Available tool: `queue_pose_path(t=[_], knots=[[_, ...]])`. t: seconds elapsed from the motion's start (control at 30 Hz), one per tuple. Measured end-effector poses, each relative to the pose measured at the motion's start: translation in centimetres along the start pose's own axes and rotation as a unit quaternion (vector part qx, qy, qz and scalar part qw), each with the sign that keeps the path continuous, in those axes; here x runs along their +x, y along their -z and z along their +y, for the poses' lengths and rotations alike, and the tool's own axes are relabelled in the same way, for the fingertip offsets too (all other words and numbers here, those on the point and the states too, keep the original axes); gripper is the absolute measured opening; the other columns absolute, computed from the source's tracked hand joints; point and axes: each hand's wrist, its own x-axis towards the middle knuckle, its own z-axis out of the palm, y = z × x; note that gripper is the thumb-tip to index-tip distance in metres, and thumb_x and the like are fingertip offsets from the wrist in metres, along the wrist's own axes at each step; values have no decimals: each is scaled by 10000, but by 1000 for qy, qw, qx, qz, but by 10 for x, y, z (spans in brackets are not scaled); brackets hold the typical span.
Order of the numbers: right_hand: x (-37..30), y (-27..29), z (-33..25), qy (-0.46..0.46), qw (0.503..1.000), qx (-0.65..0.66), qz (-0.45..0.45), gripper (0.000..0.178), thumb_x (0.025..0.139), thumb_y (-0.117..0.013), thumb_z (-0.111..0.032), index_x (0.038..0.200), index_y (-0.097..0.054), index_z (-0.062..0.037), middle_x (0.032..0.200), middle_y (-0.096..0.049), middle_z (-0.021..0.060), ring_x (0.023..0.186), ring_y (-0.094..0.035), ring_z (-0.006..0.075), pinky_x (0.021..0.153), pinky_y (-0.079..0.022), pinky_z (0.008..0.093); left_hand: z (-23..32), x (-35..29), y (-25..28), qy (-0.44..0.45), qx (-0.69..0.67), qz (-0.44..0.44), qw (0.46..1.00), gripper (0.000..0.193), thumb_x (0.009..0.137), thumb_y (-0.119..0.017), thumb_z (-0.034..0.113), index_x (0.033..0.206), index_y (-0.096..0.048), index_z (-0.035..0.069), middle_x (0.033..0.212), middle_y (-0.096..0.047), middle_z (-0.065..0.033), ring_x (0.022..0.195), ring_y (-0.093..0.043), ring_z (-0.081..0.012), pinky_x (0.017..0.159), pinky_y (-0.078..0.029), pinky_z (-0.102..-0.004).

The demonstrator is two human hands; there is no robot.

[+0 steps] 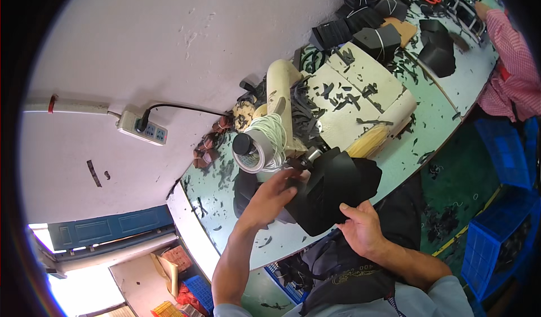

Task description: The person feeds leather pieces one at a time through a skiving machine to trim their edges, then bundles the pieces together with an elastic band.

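Observation:
Several flat black sheet pieces, leather-like and stacked or folded over one another, lie at the front of a cream-coloured machine. My left hand is closed on their left end, fingertips close to the machine's metal working part. The pieces partly hide those fingertips. At the lower right edge of the pieces is my right hand, its thumb on top and its fingers curled under, partly hidden. A bundle of white cord hangs on the machine beside a round black-capped part.
Black scraps litter the machine's cream bed and the green table. Tied black stacks stand at the back. A co-worker's pink checked sleeve is at far right, above blue crates. A power strip hangs on the wall.

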Motion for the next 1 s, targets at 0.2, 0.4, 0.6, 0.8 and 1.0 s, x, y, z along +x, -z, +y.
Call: queue_pose_path(t=[0.2,0.4,0.6,0.8,1.0], knots=[[-20,3,-16,-76,997,-6,28,418,931,-584,-50,1337,-502,-104,1265,-626,53,1199,-592,226,1038,-400,530,0,9,-36,37,156,147,976,218,906,-722,150,1035,-686,-23,767,-692,-27,627,-603,-53,569,-482,-219],[-12,-14,-5,-84,995,53,7,379,932,-570,-32,1306,-534,-82,1280,-617,80,1195,-593,236,1040,-405,509,12,20,-26,60,210,171,961,221,894,-749,192,926,-696,-21,750,-695,-49,580,-610,-97,509,-479,-248],[0,5,-13,30,998,-28,48,356,932,-564,-14,1286,-533,-5,1274,-618,101,1177,-598,213,1037,-455,412,-17,-6,-25,8,68,167,984,208,977,-599,74,1130,-661,-53,927,-729,-91,777,-690,-163,717,-569,-298],[-7,-8,-101,-196,790,-514,-270,535,864,-618,-74,1365,-502,74,1260,-644,159,1136,-617,204,982,-488,344,36,-82,-55,-283,298,90,907,332,950,-664,178,1232,-656,3,1241,-673,-158,1186,-624,-323,1020,-471,-422],[-35,16,-84,-219,643,-571,-462,594,906,-681,-180,1422,-470,24,1276,-598,164,1215,-558,213,963,-485,339,17,-103,-85,-31,298,-267,916,708,958,-612,476,1489,-417,51,1328,-597,-224,1198,-582,-416,999,-474,-451]])
